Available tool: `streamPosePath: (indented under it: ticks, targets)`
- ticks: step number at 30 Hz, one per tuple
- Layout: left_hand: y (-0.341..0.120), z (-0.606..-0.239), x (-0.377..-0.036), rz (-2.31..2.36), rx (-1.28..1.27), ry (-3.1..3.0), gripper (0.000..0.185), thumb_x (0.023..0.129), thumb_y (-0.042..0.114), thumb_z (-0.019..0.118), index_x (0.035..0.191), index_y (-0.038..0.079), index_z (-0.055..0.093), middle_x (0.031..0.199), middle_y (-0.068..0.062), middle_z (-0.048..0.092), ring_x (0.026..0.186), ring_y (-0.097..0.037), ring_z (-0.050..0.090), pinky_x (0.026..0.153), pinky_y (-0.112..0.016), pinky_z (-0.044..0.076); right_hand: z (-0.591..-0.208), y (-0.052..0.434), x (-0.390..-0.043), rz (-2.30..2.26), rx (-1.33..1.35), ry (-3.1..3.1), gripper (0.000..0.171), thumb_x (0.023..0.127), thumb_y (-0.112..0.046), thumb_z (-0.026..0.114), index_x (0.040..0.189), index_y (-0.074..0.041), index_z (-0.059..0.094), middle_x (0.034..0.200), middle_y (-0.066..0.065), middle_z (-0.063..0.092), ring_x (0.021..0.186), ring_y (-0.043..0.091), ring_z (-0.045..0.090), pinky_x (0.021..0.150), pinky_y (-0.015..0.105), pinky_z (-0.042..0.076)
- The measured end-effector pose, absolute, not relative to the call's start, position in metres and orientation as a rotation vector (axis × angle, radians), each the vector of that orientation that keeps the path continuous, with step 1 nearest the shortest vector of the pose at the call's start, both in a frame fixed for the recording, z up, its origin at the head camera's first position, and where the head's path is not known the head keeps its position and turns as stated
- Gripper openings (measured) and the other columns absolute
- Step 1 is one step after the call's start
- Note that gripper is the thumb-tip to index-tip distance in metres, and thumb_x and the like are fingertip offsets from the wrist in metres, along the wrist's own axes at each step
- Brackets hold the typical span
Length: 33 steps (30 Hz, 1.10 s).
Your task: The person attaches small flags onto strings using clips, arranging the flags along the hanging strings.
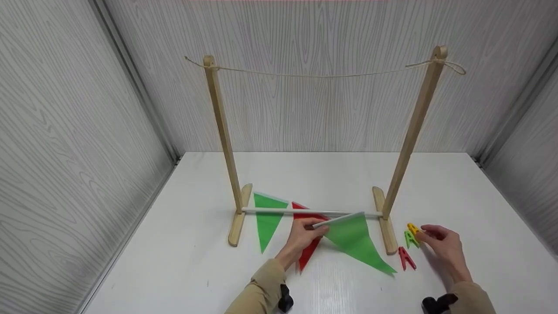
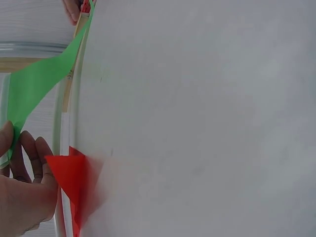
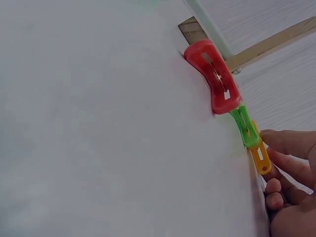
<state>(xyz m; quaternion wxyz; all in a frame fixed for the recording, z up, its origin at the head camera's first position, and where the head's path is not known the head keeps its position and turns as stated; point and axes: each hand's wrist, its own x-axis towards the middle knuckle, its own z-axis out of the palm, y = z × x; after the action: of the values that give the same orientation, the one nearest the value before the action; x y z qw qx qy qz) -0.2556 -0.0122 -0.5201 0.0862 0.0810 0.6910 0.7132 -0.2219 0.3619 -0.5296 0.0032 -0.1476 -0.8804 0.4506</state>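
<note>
My left hand (image 1: 303, 237) pinches a green triangular pennant (image 1: 351, 237) by one end of its white top edge. The pennant's tip hangs to the right, and it overlaps a red pennant (image 1: 310, 250) lying on the table. Another green pennant (image 1: 268, 218) lies further left, under the white crossbar (image 1: 279, 211). On the right, my right hand (image 1: 447, 248) has thumb and fingers around a yellow clothespin (image 3: 261, 158). Close against it stands a green clothespin (image 1: 410, 239), and a red clothespin (image 1: 406, 258) is nearer to me.
A wooden frame rises behind the hands, with a left post (image 1: 223, 126), a right post (image 1: 412, 135) and feet on the white table (image 1: 174, 235). A thin string (image 1: 314, 76) sags between the post tops. Grey wood-grain walls (image 1: 305, 117) enclose the back and sides.
</note>
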Motion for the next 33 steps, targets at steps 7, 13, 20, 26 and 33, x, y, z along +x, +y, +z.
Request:
streamPosePath:
  ticks: [7, 13, 20, 26, 33]
  targets:
    - [-0.0112, -0.5181, -0.2552, 2.119, 0.218, 2.068, 0.023, 0.088, 0.008, 0.076, 0.109, -0.002, 0.075, 0.088, -0.003, 0.073, 0.076, -0.007, 0.063, 0.083, -0.035, 0.061, -0.527, 0.3635, -0.2234, 1.431, -0.455, -2.816, 0.063, 0.095, -0.037, 0.07, 0.138, 0.005, 0.053, 0.118, 0.015, 0.06, 0.099, 0.02, 0.049, 0.073, 0.016, 0.042]
    - [-0.011, -0.5173, -0.2547, 2.106, 0.218, 2.08, 0.024, 0.089, 0.009, 0.076, 0.11, -0.002, 0.075, 0.091, -0.004, 0.073, 0.078, -0.006, 0.063, 0.083, -0.034, 0.061, -0.5272, 0.3656, -0.2237, 1.424, -0.481, -2.823, 0.058, 0.097, -0.032, 0.066, 0.138, 0.006, 0.053, 0.121, 0.018, 0.059, 0.101, 0.023, 0.049, 0.075, 0.019, 0.042]
    - [-0.0103, -0.5187, -0.2562, 2.136, 0.208, 2.045, 0.025, 0.088, 0.006, 0.077, 0.11, -0.006, 0.073, 0.086, 0.0, 0.072, 0.076, -0.005, 0.063, 0.081, -0.03, 0.061, -0.5292, 0.3667, -0.2236, 1.393, -0.466, -2.825, 0.06, 0.095, -0.034, 0.069, 0.138, 0.006, 0.053, 0.117, 0.014, 0.059, 0.096, 0.019, 0.047, 0.073, 0.02, 0.041]
    - [-0.01, -0.5193, -0.2557, 2.15, 0.198, 2.008, 0.026, 0.088, 0.005, 0.076, 0.11, -0.007, 0.073, 0.085, 0.001, 0.07, 0.076, -0.006, 0.063, 0.081, -0.031, 0.061, -0.5274, 0.3673, -0.2234, 1.369, -0.432, -2.871, 0.058, 0.093, -0.024, 0.07, 0.138, 0.008, 0.052, 0.116, 0.018, 0.057, 0.098, 0.023, 0.045, 0.073, 0.023, 0.039]
    - [-0.0096, -0.5181, -0.2559, 2.143, 0.205, 2.015, 0.026, 0.089, 0.006, 0.075, 0.111, -0.007, 0.073, 0.086, 0.001, 0.07, 0.076, -0.006, 0.063, 0.082, -0.032, 0.061, -0.5253, 0.3681, -0.2235, 1.345, -0.412, -2.888, 0.054, 0.095, -0.019, 0.068, 0.137, 0.01, 0.051, 0.112, 0.017, 0.057, 0.098, 0.025, 0.047, 0.072, 0.023, 0.039]
